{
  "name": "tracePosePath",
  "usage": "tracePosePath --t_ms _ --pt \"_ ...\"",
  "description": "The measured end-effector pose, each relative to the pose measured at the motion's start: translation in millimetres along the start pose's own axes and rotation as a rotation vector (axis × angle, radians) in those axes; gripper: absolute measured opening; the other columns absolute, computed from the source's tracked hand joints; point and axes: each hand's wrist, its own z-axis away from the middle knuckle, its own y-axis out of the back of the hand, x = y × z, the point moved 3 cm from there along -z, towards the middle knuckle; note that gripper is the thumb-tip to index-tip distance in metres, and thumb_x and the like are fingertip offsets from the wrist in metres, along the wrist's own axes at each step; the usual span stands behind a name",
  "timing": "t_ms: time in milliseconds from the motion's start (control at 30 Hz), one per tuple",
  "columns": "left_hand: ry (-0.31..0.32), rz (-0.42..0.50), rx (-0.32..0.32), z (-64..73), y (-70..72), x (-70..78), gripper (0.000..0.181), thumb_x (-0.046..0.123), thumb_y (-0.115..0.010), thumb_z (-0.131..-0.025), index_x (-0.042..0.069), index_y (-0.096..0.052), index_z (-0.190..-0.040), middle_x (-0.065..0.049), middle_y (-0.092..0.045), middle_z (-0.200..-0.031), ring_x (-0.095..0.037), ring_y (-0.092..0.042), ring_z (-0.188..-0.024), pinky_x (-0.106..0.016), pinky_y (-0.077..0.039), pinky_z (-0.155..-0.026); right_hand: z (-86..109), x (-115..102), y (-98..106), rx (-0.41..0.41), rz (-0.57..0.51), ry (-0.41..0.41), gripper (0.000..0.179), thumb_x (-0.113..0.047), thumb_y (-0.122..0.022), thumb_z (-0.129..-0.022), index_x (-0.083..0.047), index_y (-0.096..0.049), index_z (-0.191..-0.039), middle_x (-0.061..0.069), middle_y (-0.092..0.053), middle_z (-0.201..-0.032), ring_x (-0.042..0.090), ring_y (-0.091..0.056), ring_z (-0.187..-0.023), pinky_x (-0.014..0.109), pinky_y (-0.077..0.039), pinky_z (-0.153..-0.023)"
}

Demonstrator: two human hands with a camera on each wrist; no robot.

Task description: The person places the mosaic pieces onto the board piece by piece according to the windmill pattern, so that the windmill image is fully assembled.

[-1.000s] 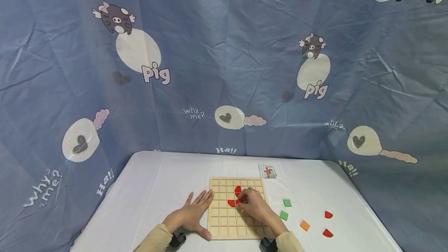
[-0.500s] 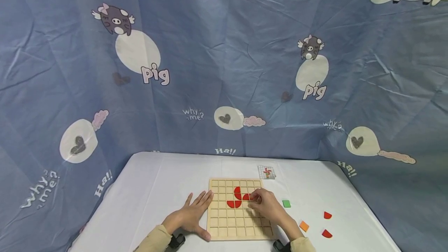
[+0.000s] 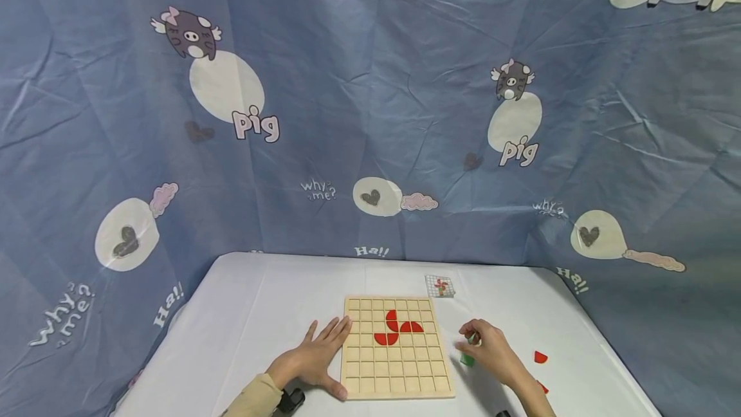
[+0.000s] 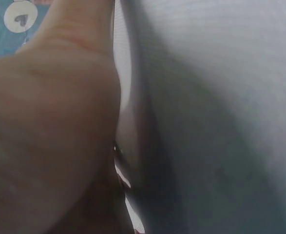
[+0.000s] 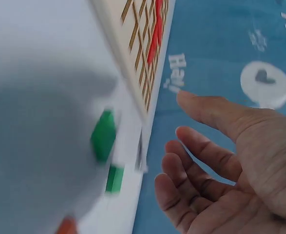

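A square wooden grid board (image 3: 399, 369) lies on the white table with several red quarter-round tiles (image 3: 386, 339) set in its cells. My left hand (image 3: 315, 356) rests with spread fingers along the board's left edge. To the right of the board, my right hand (image 3: 492, 349) hovers by two green square tiles (image 3: 467, 360), its fingers overlapping them in the head view. In the right wrist view the thumb and fingers (image 5: 177, 187) are apart and hold nothing, with the green tile (image 5: 104, 136) off to their left. The left wrist view shows mostly the hand's underside (image 4: 50, 131).
Two loose red tiles (image 3: 541, 357) lie farther right, one partly behind the right forearm. An orange tile (image 5: 67, 226) peeks in at the bottom of the right wrist view. A small pattern card (image 3: 440, 286) lies behind the board. A blue printed curtain (image 3: 370, 114) hangs around the table.
My right hand placed a red tile at the right of the group on the board, let go and moved right to the green tiles. The left hand stayed put.
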Motion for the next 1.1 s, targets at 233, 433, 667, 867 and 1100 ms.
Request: tracePosePath --t_ms 233,433,667,867,1100 --pt "-0.004 0.005 0.0 0.0 1.9 -0.2 0.131 0.07 -0.074 -0.063 0.004 -0.007 -0.155 -0.013 -0.004 -0.164 -0.035 -0.006 -0.15 -0.065 0.0 -0.116 14.5 33 33 0.089 0.076 -0.06 0.026 -0.019 -0.083 -0.075 -0.009 -0.066 -0.092 0.0 -0.064 -0.087 0.009 -0.056 -0.075 0.022 -0.046 -0.063" --pt "-0.001 0.004 -0.003 -0.7 1.3 -1.1 0.131 0.07 -0.073 -0.063 0.004 -0.007 -0.155 -0.013 -0.003 -0.164 -0.034 -0.005 -0.15 -0.066 0.0 -0.116 22.9 64 56 0.108 0.118 -0.143 0.034 -0.022 -0.081 -0.076 -0.002 -0.063 -0.096 0.005 -0.063 -0.089 0.015 -0.055 -0.077 0.026 -0.045 -0.062" --pt "-0.002 0.007 -0.004 -0.6 -0.8 -1.8 0.132 0.071 -0.074 -0.062 0.005 -0.006 -0.155 -0.013 -0.004 -0.164 -0.034 -0.005 -0.15 -0.066 0.0 -0.116 31.0 94 74 0.108 0.139 -0.201 0.033 -0.016 -0.078 -0.077 0.002 -0.061 -0.097 0.01 -0.063 -0.092 0.018 -0.057 -0.078 0.03 -0.045 -0.064" --pt "0.002 0.005 -0.001 -1.7 -3.4 -4.6 0.133 0.074 -0.072 -0.061 0.005 -0.007 -0.155 -0.012 -0.004 -0.164 -0.034 -0.006 -0.15 -0.065 -0.001 -0.116 33.9 111 80 0.1 0.142 -0.207 0.03 -0.012 -0.072 -0.077 0.004 -0.06 -0.099 0.014 -0.063 -0.095 0.021 -0.059 -0.08 0.03 -0.046 -0.063" --pt "0.006 0.006 -0.004 -1.0 -0.4 -0.5 0.132 0.071 -0.074 -0.062 0.004 -0.008 -0.155 -0.013 -0.004 -0.164 -0.034 -0.006 -0.15 -0.065 0.0 -0.116 30.8 126 80 0.051 0.156 -0.249 0.045 -0.014 -0.073 -0.073 0.01 -0.059 -0.107 0.02 -0.059 -0.099 0.027 -0.059 -0.086 0.039 -0.049 -0.07"
